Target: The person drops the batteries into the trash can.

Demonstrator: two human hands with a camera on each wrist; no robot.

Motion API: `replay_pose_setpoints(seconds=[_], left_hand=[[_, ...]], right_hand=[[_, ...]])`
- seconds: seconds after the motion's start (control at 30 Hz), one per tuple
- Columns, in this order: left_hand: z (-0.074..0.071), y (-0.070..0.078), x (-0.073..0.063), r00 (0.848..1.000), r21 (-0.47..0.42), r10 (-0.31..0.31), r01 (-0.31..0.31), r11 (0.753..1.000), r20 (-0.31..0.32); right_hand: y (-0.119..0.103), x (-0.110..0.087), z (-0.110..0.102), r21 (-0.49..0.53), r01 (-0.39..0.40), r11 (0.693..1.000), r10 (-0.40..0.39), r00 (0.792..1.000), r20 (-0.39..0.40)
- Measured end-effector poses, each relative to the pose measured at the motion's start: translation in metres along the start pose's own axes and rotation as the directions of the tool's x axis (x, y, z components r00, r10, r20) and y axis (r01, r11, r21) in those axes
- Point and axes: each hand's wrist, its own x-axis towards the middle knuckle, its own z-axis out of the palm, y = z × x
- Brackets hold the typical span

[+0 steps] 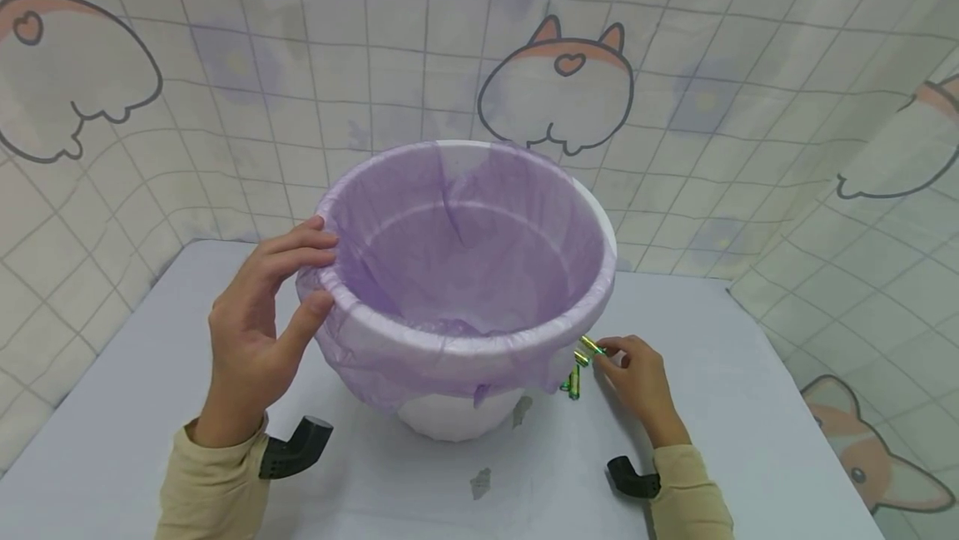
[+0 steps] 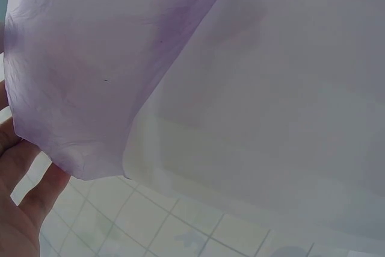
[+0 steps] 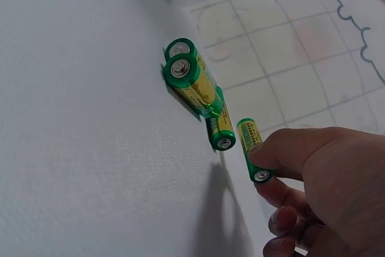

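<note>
A white trash can (image 1: 457,417) lined with a thin purple trash bag (image 1: 472,274) stands upright on the table, the bag folded over its rim. At the can's left side my left hand (image 1: 258,319) holds the bag-covered rim, with fingertips and thumb on it. To the can's right, my right hand (image 1: 637,378) pinches a green and gold battery (image 3: 248,136) between thumb and index finger. Several matching batteries (image 3: 195,88) lie close together on the table beside that hand; the can partly hides them in the head view.
The white table (image 1: 674,307) bears two small grey patches (image 1: 480,483) in front of the can. A tiled-pattern cloth (image 1: 390,49) with cartoon animals surrounds the back and sides. Black wrist devices (image 1: 295,448) sit on both sleeves.
</note>
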Motion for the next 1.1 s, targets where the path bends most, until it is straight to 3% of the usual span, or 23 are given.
replay_pose_setpoints(seconds=[0.6, 0.9, 1.1], left_hand=[[0.003, 0.001, 0.001, 1.0, -0.045, 0.012, -0.013, 0.999, -0.024], [0.002, 0.0, 0.0, 1.0, -0.022, 0.016, -0.017, 1.0, -0.013], [0.003, 0.0, 0.0, 0.999, -0.029, 0.026, -0.026, 0.999, -0.02]], right_hand=[[-0.009, 0.0, -0.015, 0.013, 0.042, 0.999, -0.041, 0.996, -0.078], [-0.02, -0.001, -0.024, 0.006, 0.03, 1.0, -0.03, 0.995, -0.093], [-0.025, -0.002, -0.03, 0.007, 0.08, 0.997, -0.078, 0.984, -0.159]])
